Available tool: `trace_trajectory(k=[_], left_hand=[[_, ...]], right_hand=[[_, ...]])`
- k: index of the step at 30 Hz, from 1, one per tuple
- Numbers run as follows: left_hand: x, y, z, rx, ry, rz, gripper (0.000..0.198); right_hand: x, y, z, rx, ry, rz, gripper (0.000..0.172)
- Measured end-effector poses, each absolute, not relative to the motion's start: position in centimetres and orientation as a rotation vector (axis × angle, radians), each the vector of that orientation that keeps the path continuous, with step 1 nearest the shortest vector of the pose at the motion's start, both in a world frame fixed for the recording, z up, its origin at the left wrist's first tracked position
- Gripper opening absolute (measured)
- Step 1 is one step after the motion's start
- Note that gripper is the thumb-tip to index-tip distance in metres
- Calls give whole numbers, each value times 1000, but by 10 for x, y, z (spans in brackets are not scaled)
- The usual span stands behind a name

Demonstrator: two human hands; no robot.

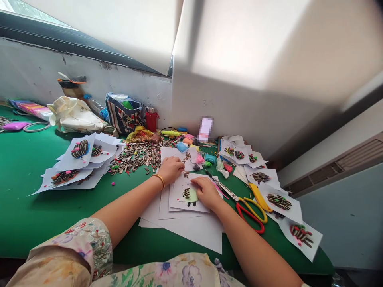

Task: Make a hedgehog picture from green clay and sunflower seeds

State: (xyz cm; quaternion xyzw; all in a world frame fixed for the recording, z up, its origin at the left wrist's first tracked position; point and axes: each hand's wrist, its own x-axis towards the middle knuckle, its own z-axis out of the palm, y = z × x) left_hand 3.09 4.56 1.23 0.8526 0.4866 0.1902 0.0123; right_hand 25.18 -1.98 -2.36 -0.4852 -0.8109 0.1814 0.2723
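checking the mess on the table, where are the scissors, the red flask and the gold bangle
scissors (254, 206), head view, on the yellow handle loop
red flask (151, 120), head view, on its red body
gold bangle (159, 180), head view, on the band at the left wrist

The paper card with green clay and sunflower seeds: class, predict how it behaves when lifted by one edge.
The paper card looks thin, so it will probably flop. The raised clay and seeds likely weigh its middle down, and bending might loosen them.

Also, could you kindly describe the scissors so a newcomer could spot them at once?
On the green table, find the right hand on the papers. Just right of it lie the scissors, their loops one red, one yellow, beside a solid yellow handle.
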Motion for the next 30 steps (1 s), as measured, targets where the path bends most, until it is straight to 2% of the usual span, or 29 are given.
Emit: trace_trajectory(k=[4,11,16,22,30], left_hand=[[27,43,19,2641,1553,589,17],[27,31,17,2631,1601,526,16],[38,31,16,2654,1535,450,18],[51,38,18,2664,1500,351,9],[46,37,16,2666,1533,306,13]], right_hand=[[254,-16,-16,-1315,-2240,540,58],[253,-10,-8,-1330,-2273,612,48],[252,-16,-13,-1342,-2182,569,50],[253,-18,-15,-1325,-2171,540,48],[254,-19,-15,-1317,-2181,535,43]])
